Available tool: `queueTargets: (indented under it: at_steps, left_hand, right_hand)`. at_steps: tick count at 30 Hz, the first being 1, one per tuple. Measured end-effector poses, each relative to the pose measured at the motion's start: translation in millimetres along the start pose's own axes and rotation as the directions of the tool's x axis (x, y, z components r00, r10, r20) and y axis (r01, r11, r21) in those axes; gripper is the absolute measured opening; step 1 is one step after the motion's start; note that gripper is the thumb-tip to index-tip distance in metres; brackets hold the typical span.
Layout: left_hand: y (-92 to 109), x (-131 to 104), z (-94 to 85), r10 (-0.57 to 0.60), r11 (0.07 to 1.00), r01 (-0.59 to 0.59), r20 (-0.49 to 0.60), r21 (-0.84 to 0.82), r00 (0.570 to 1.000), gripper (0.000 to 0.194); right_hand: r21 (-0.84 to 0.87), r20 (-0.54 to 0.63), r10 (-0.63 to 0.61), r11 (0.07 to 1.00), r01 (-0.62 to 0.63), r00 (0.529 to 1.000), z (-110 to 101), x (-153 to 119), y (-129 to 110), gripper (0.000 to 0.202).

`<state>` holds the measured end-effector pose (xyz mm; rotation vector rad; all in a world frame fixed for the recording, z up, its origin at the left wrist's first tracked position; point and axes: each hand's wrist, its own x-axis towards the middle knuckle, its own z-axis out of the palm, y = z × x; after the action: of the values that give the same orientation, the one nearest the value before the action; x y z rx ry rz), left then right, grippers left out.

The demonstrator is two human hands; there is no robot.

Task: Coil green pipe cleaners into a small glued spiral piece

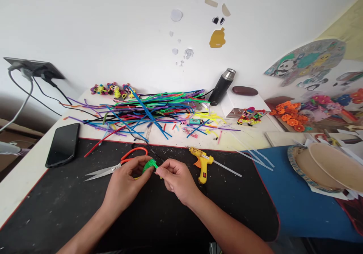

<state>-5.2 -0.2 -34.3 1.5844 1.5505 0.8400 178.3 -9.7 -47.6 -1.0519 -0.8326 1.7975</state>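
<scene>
A small bright green fuzzy piece (149, 165) is held between my two hands above the black mat (159, 216). My left hand (127, 178) wraps its fingers round the green piece, with a bit of yellow showing beneath. My right hand (176, 176) pinches the green piece's right end between thumb and fingers. Scissors with red handles (115, 168) lie with blades apart just left of my left hand. To the right of my right hand lies a yellow glue gun (202, 163) with a clear glue stick in its back.
Many coloured pipe cleaners (153, 110) spread along the wall. A phone (62, 144) lies at left. A black flask (222, 87) leans beside a white box (244, 102). Clear sticks (262, 159) rest on a blue mat (297, 208), near a round container (314, 167).
</scene>
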Motion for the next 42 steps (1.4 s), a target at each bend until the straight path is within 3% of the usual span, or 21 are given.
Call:
queueTargets:
  at_steps: [18, 33, 42]
  left_hand:
    - [-5.0, -4.2, -1.4, 0.124, 0.99, -0.123, -0.007, 0.068, 0.992, 0.025]
    - [1.3, -5.1, -5.2, -0.047, 0.991, 0.053, 0.053, -0.124, 0.997, 0.032]
    - [8.6, -5.7, -6.4, -0.148, 0.911, 0.188, 0.135, -0.368, 0.98, 0.036]
  right_hand:
    - [0.014, 0.027, 0.009, 1.0, -0.01, 1.0, 1.3, -1.1, -0.2, 0.047]
    - [0.031, 0.02, 0.018, 0.999, -0.019, 1.0, 1.4, -1.2, -2.6, 0.043]
    - [0.047, 0.017, 0.027, 0.998, -0.028, 0.999, -1.2, -3.2, -2.6, 0.045]
